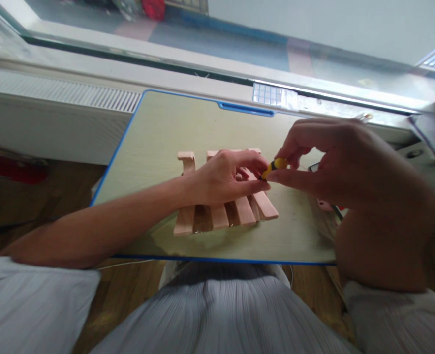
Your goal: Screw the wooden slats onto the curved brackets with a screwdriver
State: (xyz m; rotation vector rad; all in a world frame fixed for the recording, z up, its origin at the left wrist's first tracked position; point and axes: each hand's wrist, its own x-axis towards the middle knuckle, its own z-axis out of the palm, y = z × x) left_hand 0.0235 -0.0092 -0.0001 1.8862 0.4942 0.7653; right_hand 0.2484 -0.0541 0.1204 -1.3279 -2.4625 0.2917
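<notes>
A small pale wooden slatted rack (220, 216) lies on the table, its slats side by side and one end curved up at the far left. Across its right part rests my left hand (232, 174), fingers bent around the wood; its thumb and fingertips come close to the screwdriver's dark end. My right hand (324, 160) pinches a short yellow and black screwdriver (275, 168) between thumb and fingers, tilted down toward the rack's right side. The screwdriver's tip and whatever it touches are hidden by my left fingers.
The pale table (169, 118) has a blue rim and a blue slot at its far edge. Behind it are a white radiator (92, 93) and a window sill with a clear gridded box (272, 94). A pink object (324, 205) lies beyond my right wrist.
</notes>
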